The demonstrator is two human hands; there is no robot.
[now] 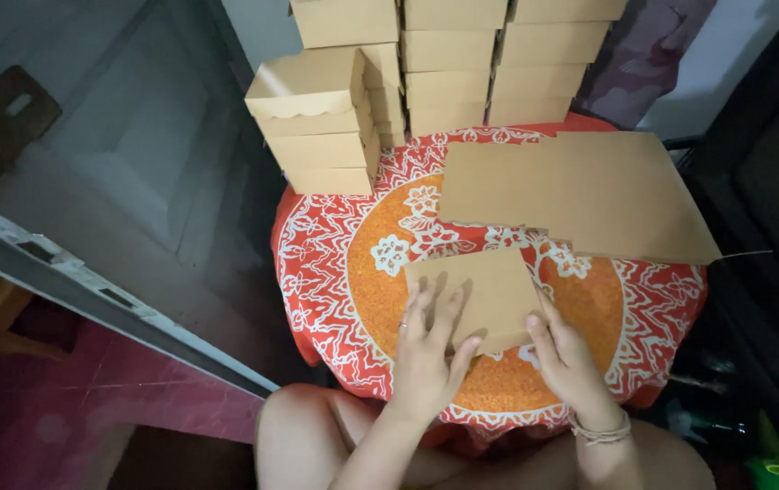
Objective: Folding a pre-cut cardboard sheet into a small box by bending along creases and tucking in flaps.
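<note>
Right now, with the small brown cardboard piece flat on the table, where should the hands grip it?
Grip the small cardboard piece at its near side edges, coming from the person's side. It lies flat on the red patterned tablecloth, and the left hand and right hand already rest on its near corners; the far edge nears the big flat sheet.

A cloth (335,272) covers the desk. At its near edge lies a small piece of cardboard (485,290), with the left hand (426,358) on its left part and the right hand (566,358) at its right edge. Behind it, to the right, lies a large flat sheet of cardboard (589,195). Stacks of boxes (426,68) stand along the far side, the leftmost stack (317,122) nearer than the others.
</note>
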